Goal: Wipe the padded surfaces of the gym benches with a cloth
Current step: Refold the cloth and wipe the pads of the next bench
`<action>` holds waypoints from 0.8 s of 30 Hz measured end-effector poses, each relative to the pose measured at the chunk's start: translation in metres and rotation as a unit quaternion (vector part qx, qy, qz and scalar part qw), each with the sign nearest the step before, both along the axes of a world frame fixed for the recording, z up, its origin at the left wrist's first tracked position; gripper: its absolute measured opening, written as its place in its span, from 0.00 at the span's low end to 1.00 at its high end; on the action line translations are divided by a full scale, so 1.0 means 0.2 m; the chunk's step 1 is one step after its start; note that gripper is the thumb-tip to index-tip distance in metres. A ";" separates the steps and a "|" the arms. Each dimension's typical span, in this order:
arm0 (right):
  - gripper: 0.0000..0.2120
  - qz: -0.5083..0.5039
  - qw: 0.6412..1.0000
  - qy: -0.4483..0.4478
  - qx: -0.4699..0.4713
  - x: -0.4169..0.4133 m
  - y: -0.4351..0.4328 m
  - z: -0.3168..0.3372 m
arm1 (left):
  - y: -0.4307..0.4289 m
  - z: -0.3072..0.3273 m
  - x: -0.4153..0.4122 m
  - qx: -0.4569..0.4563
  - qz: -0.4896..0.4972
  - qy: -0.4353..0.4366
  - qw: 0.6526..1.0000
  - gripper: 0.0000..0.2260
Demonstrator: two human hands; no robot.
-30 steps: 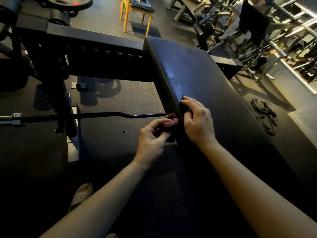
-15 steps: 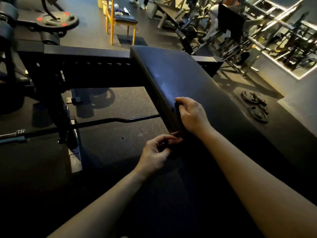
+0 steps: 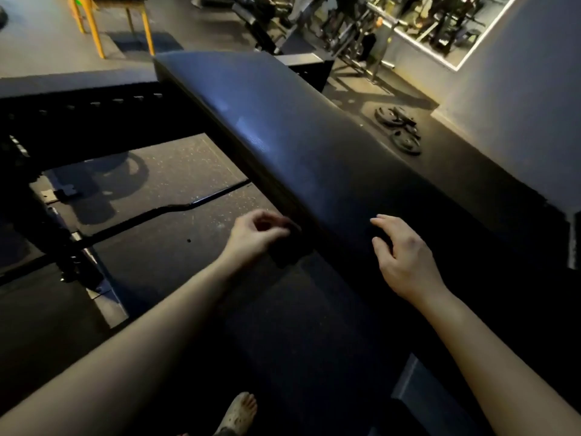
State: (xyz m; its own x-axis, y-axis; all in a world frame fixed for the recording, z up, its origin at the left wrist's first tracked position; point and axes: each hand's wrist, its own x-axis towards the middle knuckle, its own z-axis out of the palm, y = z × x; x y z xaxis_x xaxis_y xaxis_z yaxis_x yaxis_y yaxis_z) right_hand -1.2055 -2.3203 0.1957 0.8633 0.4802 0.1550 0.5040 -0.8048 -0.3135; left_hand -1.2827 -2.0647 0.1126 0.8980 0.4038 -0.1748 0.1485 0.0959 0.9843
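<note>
Diagonally, bench pad [image 3: 283, 127] runs far-left; left hand [image 3: 256, 232] pinches cloth [image 3: 287, 248]; right hand [image 3: 405, 262] fingers [image 3: 382, 220] relaxed.

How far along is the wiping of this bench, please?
Done: no wiped area is distinguishable on the bench pad. In hand: the left hand pinches a dark cloth at the pad's left edge; the right hand sits relaxed over the top. Left: seemingly the whole top.

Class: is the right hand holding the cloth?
No, the right hand is empty above the bench pad; the left hand pinches the dark cloth.
</note>
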 end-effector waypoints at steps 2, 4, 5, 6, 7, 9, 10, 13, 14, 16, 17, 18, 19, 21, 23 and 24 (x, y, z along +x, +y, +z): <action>0.19 -0.016 1.000 -0.005 -0.014 -0.06 -0.04 -0.05 | 0.00 0.03 0.05 -0.045 0.078 -0.027 0.996 0.08; 0.19 -0.015 0.999 -0.022 -0.021 -0.10 -0.06 -0.08 | 0.00 0.06 0.09 -0.068 0.154 -0.039 0.985 0.07; 0.19 -0.015 0.999 -0.031 -0.025 -0.11 -0.06 -0.09 | -0.01 0.06 0.11 -0.069 0.182 -0.037 0.980 0.06; 0.19 -0.014 0.999 -0.037 -0.030 -0.11 -0.05 -0.10 | -0.01 0.05 0.13 -0.071 0.208 -0.036 0.975 0.06; 0.19 -0.015 0.999 -0.039 -0.034 -0.11 -0.05 -0.10 | -0.03 0.05 0.15 -0.074 0.235 -0.035 0.968 0.06; 0.19 -0.019 0.999 -0.033 -0.032 -0.10 -0.04 -0.09 | -0.09 0.03 0.17 -0.088 0.285 -0.032 0.954 0.08; 0.19 -0.021 0.999 -0.030 -0.029 -0.10 -0.03 -0.09 | -0.14 0.02 0.17 -0.089 0.300 -0.036 0.949 0.08; 0.19 -0.019 0.999 -0.026 -0.019 -0.10 -0.03 -0.08 | -0.37 0.02 0.11 -0.065 0.297 -0.065 0.950 0.05; 0.19 -0.018 0.999 -0.023 -0.014 -0.10 -0.03 -0.08 | -0.46 0.02 0.08 -0.065 0.287 -0.076 0.953 0.05; 0.20 -0.015 1.000 -0.015 0.003 -0.09 -0.04 -0.08 | -0.65 0.00 -0.01 -0.058 0.272 -0.092 0.956 0.04; 0.21 -0.014 1.000 -0.009 0.013 -0.08 -0.04 -0.08 | -0.76 -0.01 -0.06 -0.052 0.262 -0.096 0.959 0.05; 0.22 -0.012 1.000 -0.002 0.023 -0.08 -0.05 -0.08 | -0.88 -0.02 -0.11 -0.053 0.246 -0.096 0.963 0.05; 0.23 -0.006 0.999 0.005 0.035 -0.07 -0.05 -0.07 | -1.00 -0.03 -0.18 -0.060 0.224 -0.096 0.968 0.05; 0.22 0.022 0.998 0.031 0.046 -0.04 -0.08 -0.05 | -1.22 -0.03 -0.30 -0.076 0.174 -0.088 0.978 0.06; 0.20 0.067 0.995 0.067 0.032 -0.01 -0.15 -0.01 | -1.34 -0.06 -0.38 -0.074 0.138 -0.082 0.984 0.08; 0.19 0.088 0.993 0.073 0.023 0.01 -0.20 0.02 | -1.35 -0.08 -0.38 -0.055 0.130 -0.082 0.987 0.08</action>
